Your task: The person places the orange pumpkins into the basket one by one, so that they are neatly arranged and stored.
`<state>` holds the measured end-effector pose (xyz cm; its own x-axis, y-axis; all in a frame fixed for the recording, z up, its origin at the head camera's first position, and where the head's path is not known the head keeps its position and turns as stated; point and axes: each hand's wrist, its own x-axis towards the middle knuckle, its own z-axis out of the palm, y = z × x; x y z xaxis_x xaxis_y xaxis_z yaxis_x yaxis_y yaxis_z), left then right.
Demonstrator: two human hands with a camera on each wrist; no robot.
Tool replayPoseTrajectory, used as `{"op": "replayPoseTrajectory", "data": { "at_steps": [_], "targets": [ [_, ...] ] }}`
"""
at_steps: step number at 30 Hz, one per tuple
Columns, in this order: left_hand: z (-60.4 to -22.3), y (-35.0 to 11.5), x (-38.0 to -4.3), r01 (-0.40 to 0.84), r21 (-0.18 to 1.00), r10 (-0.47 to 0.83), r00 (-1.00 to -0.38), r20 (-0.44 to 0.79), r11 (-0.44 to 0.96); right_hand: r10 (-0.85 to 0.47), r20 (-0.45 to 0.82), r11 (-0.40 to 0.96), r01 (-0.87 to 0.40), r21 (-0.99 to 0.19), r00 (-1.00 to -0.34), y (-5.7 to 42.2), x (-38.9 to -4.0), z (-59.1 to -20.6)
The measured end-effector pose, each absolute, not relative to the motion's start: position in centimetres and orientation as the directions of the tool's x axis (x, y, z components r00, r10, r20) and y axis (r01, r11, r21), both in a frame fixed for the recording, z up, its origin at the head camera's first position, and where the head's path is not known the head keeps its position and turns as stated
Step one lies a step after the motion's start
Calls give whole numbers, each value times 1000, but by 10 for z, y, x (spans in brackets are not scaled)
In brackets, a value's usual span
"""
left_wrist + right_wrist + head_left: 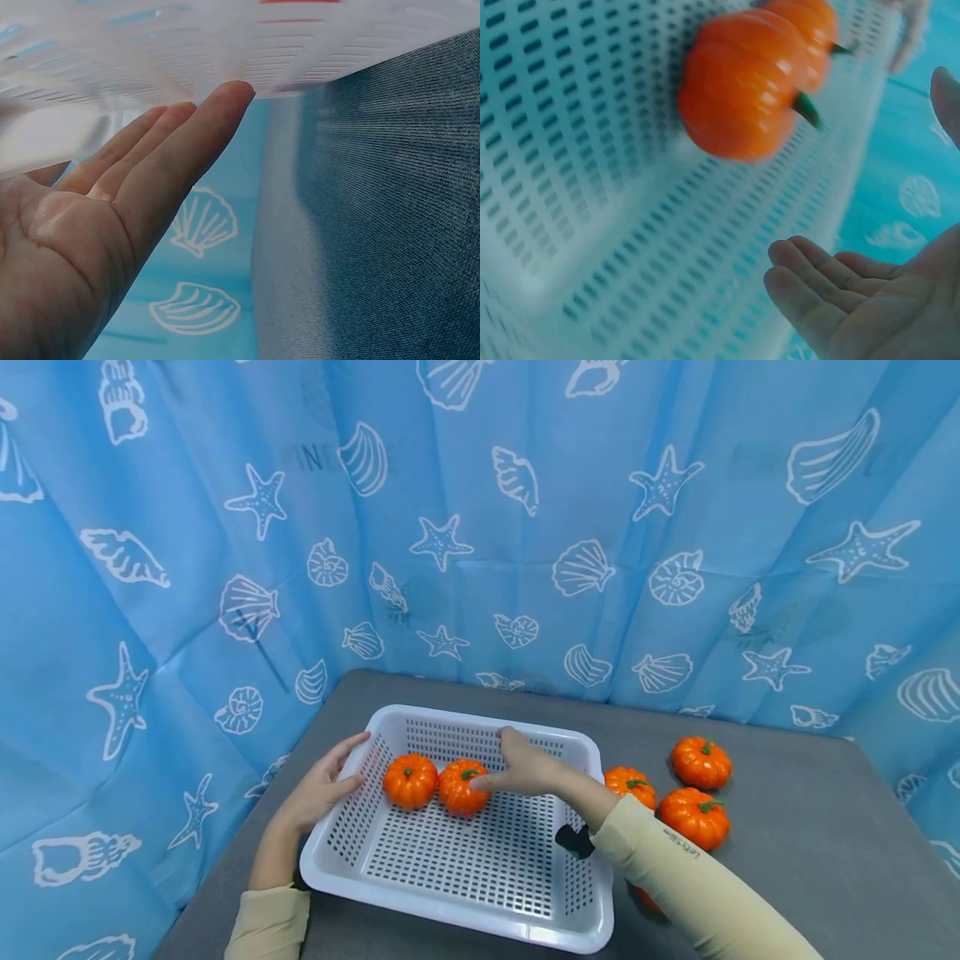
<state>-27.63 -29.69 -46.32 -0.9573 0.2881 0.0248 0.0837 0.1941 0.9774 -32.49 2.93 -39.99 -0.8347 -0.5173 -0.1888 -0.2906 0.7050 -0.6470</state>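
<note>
A white perforated plastic basket (450, 913) holds two small orange pumpkins with green stems, the left pumpkin (409, 782) and the right pumpkin (456, 795), side by side near its back left. At the left rim, my left hand (317, 793) holds the basket, thumb over the edge and fingers along the outer wall. The left wrist view shows those fingers (176, 150) nearly straight against the basket's side. My right hand (528, 770) hovers inside the basket by the right pumpkin, thumb and fingers spread. In the right wrist view a gap separates this hand (870, 300) from the pumpkin (739, 86).
Right of the basket, on the grey cloth-covered table (810, 827), sit more pumpkins: a back one (701, 762), a middle one (692, 818), one beside the basket (628, 782) and one mostly under my right sleeve (647, 900). A blue shell-print curtain (465, 593) hangs behind.
</note>
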Motion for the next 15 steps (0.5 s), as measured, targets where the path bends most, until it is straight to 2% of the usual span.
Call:
{"op": "replayPoseTrajectory", "data": {
  "at_steps": [9,15],
  "targets": [
    [-465,-298,-279,92,981,306,-951,36,173,-508,-67,666,-342,-663,-859,80,-328,-358],
    [-464,-297,-277,87,979,302,-953,28,183,-441,-8,672,-324,-665,-898,123,-335,-350]
  ]
}}
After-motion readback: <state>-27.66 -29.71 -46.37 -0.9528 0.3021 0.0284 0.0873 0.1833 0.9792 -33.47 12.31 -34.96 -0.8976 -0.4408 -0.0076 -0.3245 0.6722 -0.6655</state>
